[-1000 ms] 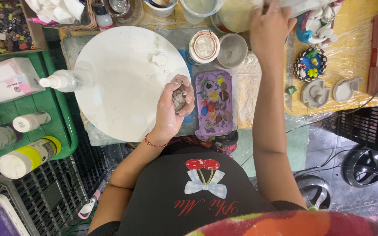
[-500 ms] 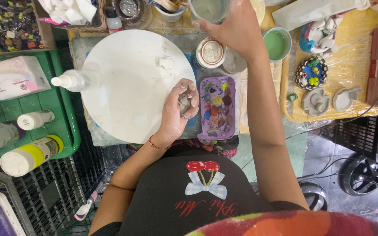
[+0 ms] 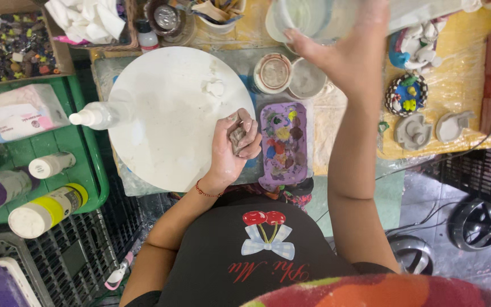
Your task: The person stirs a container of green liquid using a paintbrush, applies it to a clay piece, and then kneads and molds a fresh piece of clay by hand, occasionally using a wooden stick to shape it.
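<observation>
Far left of the gripping hand sits a green tray [image 3: 92, 170] with paint bottles [image 3: 44, 213] lying on their sides and a pack of tissues [image 3: 21, 113]. Closer in, a clear squeeze bottle [image 3: 100, 115] lies across the edge of the round white board [image 3: 166, 119], its nozzle pointing away from the hand. A few white scraps [image 3: 215, 87] lie on the board just above the hand.

The left hand [image 3: 234, 145] rests at the board's right rim, clenched around a lump of grey clay [image 3: 238, 135], which shows between the curled fingers. Just right of that fist lies a purple palette [image 3: 284, 145] dabbed with many colours; above it stand two small round pots [image 3: 288, 74].

Further right and higher, the right hand [image 3: 353, 54] is raised, closed around a clear plastic cup [image 3: 308, 17] at the top of the view. Beyond its forearm, on yellow sheeting [image 3: 456, 85], sit a painted round figure [image 3: 406, 95] and two grey clay pieces [image 3: 433, 128].
</observation>
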